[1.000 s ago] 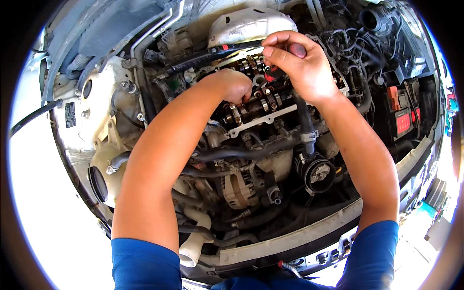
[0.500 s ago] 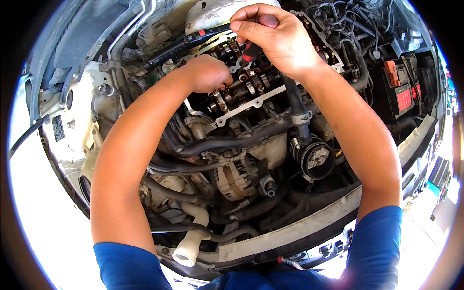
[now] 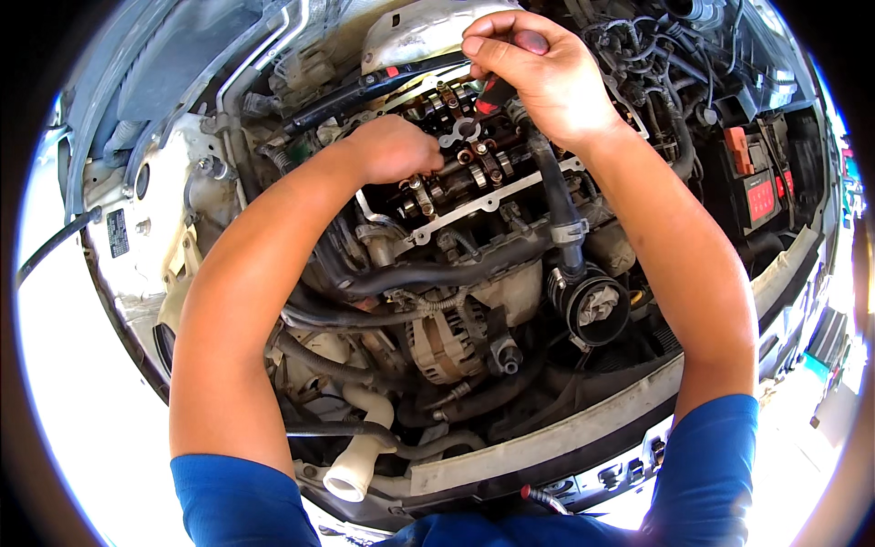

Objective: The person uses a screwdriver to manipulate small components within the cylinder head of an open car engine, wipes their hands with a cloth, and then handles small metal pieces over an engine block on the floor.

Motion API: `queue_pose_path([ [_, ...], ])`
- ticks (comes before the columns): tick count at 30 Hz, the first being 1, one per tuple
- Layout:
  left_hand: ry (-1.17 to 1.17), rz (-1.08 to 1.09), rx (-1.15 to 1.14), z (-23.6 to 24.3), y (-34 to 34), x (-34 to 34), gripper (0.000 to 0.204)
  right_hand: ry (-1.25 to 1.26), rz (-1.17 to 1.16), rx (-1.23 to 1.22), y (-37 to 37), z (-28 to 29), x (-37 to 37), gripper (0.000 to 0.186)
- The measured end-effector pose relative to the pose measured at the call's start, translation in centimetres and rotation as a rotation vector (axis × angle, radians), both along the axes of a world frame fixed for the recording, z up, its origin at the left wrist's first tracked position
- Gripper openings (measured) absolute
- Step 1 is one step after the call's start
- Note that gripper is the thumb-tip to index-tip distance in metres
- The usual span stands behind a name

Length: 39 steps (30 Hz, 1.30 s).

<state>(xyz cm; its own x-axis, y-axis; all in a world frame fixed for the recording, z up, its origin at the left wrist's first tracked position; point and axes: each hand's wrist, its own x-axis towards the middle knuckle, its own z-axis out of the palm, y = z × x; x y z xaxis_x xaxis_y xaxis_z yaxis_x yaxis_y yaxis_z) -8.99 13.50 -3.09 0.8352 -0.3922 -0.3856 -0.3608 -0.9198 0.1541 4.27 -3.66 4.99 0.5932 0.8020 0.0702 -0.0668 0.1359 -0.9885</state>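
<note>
In the head view, my right hand (image 3: 551,87) is closed round a red-and-black tool handle (image 3: 495,95) above the open cylinder head (image 3: 483,197); the tool's lower end is not clear. My left hand (image 3: 396,149) is curled down at the left part of the head, among the camshaft caps (image 3: 421,196); what its fingertips hold, if anything, is hidden. A small grey metal piece with a round opening (image 3: 463,129) lies between the hands, just below the tool.
Black hoses (image 3: 456,264), an intake opening stuffed with crumpled material (image 3: 597,305), the alternator (image 3: 439,342) and a white pipe (image 3: 351,474) surround my forearms. A battery (image 3: 758,201) sits at right, a black rail (image 3: 337,105) behind the head, the front crossmember (image 3: 538,428) nearest me.
The view has shifted slightly over the engine. My right hand with the tool is a little farther back; my left hand is slightly farther left, uncovering more of the middle of the head.
</note>
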Motion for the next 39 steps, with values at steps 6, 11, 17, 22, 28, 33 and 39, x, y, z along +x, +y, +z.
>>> queue_pose_path([
  [6,0.097,0.104,0.002,0.4,-0.7,0.5,0.015,-0.09,-0.023,-0.018,-0.6,-0.4,0.3,0.02],
  [11,0.008,0.062,-0.05,0.4,-0.3,-0.1,0.012,-0.109,-0.022,-0.02,-0.6,-0.6,0.4,0.02],
  [17,0.025,0.159,-0.159,0.7,-0.1,-0.2,0.015,-0.02,0.001,-0.01,-0.4,-0.5,0.0,0.017],
  [22,0.217,0.393,-0.124,0.6,-0.6,0.7,0.022,0.048,0.021,0.009,-0.2,-0.8,-0.2,0.017],
  [28,0.284,0.514,-0.134,0.6,-0.7,1.5,0.026,0.055,0.005,-0.007,-0.4,-1.1,-0.4,0.016],
  [33,0.303,0.597,-0.165,1.7,-1.1,1.0,0.025,0.068,-0.002,0.003,-0.5,-1.2,-0.4,0.016],
  [39,0.247,0.654,-0.143,0.7,-1.4,0.4,0.024,0.054,0.043,-0.001,-0.2,-1.4,-0.7,0.018],
])
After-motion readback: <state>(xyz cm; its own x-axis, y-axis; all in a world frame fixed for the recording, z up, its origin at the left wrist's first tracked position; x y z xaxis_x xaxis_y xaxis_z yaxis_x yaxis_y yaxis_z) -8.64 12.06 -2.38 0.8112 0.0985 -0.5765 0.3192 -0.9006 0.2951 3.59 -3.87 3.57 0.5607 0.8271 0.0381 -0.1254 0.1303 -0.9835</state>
